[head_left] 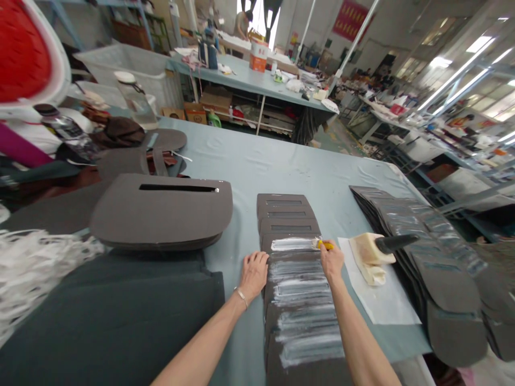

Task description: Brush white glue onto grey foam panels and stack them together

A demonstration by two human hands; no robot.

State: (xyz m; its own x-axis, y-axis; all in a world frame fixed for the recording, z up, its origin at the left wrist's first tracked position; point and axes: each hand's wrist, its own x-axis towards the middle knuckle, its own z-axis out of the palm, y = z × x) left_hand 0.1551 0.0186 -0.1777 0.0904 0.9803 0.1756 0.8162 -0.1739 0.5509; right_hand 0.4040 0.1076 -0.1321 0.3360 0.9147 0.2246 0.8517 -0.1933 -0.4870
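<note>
From afar, my right hand (332,261) grips one brush (325,245), left hand (254,272) open beside white streaks (293,245) (I count five).

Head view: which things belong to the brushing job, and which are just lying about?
In the job: brush in the right hand, middle panels, smeared right panels, probably the pot and sheet.

Lying about, apparently: bottle, jar, bucket.

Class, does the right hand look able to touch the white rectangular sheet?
Probably yes: the white sheet lies beside the right hand, nothing visible between, though that hand holds a yellow-handled brush.
</note>
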